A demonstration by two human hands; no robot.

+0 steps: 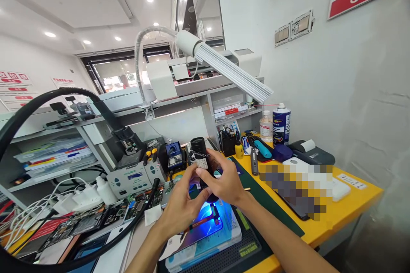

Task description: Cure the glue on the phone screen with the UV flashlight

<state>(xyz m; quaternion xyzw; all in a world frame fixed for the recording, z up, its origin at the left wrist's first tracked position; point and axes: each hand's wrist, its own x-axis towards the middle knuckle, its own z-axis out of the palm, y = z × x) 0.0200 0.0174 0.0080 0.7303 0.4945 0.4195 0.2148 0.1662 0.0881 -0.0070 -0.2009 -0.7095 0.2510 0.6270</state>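
Note:
A black UV flashlight (198,146), wrist cord around its body, is upright between my two hands. My left hand (183,202) has its fingers closed on the flashlight's lower left side. From the right, my right hand (226,180) wraps the same body, its thumb over the white label. Just below the flashlight's head lies a shiny phone screen panel (200,235) with a brown flex cable across it, lit bright blue. The panel rests on a white and light-blue flat box (235,234). My fingers hide part of the flashlight.
A dark green mat (282,215) covers part of the yellow table (355,202). Phones, a spray can (281,126) and a card machine (315,153) stand right. Circuit boards, white chargers and a soldering station (131,179) crowd the left. A thick black hose (41,98) arches there.

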